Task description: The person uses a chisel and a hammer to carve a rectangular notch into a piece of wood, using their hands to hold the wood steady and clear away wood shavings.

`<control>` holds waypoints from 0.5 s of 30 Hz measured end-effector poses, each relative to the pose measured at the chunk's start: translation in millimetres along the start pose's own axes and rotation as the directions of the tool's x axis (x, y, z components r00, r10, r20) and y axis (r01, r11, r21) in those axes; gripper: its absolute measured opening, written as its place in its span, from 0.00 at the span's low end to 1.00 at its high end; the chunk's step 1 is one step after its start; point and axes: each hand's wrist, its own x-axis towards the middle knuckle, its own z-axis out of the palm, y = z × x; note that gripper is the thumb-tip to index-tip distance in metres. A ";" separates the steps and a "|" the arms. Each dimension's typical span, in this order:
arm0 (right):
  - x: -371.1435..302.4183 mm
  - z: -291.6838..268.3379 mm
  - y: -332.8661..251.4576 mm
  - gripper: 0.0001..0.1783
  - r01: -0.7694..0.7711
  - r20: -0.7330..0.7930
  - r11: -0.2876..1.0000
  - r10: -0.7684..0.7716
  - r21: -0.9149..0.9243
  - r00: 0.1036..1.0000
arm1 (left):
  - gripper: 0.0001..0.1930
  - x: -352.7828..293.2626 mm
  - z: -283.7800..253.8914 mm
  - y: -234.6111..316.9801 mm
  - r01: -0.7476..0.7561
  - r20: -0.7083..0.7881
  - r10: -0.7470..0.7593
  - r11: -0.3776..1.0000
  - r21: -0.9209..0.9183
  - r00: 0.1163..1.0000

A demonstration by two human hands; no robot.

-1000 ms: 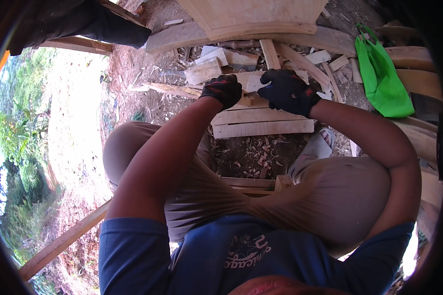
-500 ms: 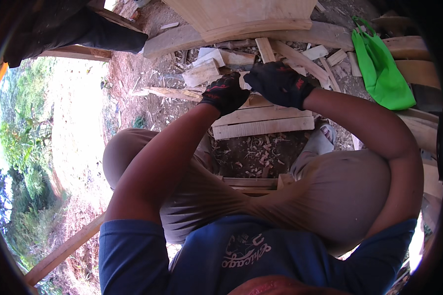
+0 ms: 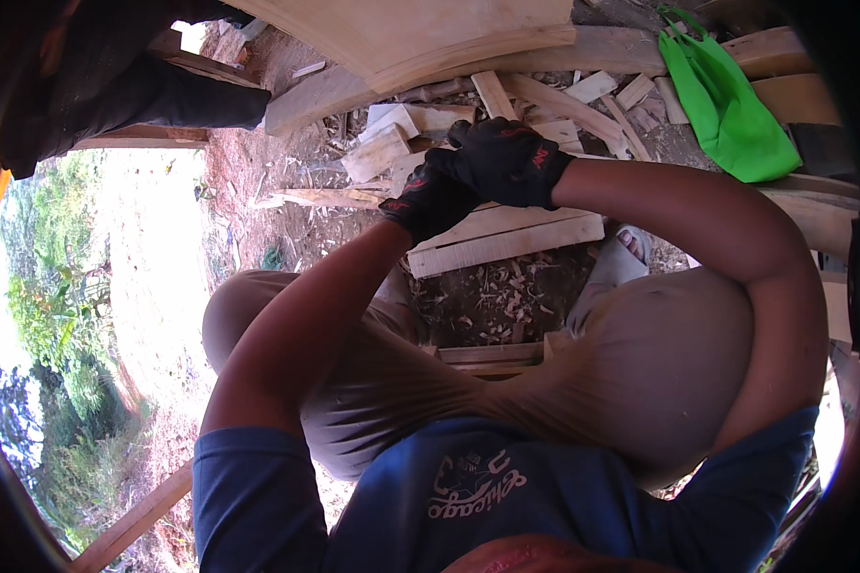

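Both hands wear black work gloves with red markings and meet in front of me, above the pale boards. My left hand [image 3: 432, 197] is closed, its fingers partly hidden where it presses against the other glove. My right hand [image 3: 512, 164] overlaps its fingertips from the right, fingers curled. Whatever lies between the two hands, if anything, is out of sight. Just below them is a pale wooden board [image 3: 506, 245], lying crosswise between my feet.
Offcuts [image 3: 377, 155] and shavings [image 3: 511, 301] litter the dirt ground. Beyond stands a large pale wood panel [image 3: 430, 38] by a curved plank [image 3: 315, 103]. A green bag [image 3: 731, 105] lies at far right. At upper left is another person's dark-trousered leg [image 3: 182, 91].
My hands have come together: the right has shifted left over the left hand's fingers, and the left has turned and moved slightly lower. The whole view has tilted a little.
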 end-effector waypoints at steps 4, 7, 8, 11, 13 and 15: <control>-7.3 8.2 10.8 0.27 -0.005 0.016 0.998 0.006 -0.065 1.000 | 0.28 6.0 -17.6 42.1 -0.117 0.014 0.117 0.993 0.007 0.993; -0.7 31.2 32.6 0.27 0.112 -0.089 0.992 -0.117 -0.061 0.989 | 0.24 2.2 -18.0 23.1 -0.060 0.076 0.057 0.997 0.046 0.995; -1.3 24.3 31.7 0.26 0.056 -0.002 0.998 -0.056 -0.035 0.998 | 0.23 -1.2 -20.6 26.8 0.015 0.108 -0.017 1.000 0.017 0.994; 2.7 3.7 33.4 0.23 -0.103 0.301 0.994 0.105 -0.022 0.948 | 0.24 -9.9 -29.0 20.6 0.042 0.073 -0.043 0.999 0.014 0.996; 6.2 2.4 43.9 0.22 -0.157 0.457 0.986 0.166 -0.059 0.874 | 0.30 -14.5 -33.5 8.8 0.050 0.046 -0.050 0.999 -0.015 0.998; -4.9 33.1 87.3 0.20 -0.157 0.452 0.986 0.164 -0.053 0.877 | 0.30 -8.0 -35.7 13.2 0.078 0.065 -0.078 0.997 -0.008 0.995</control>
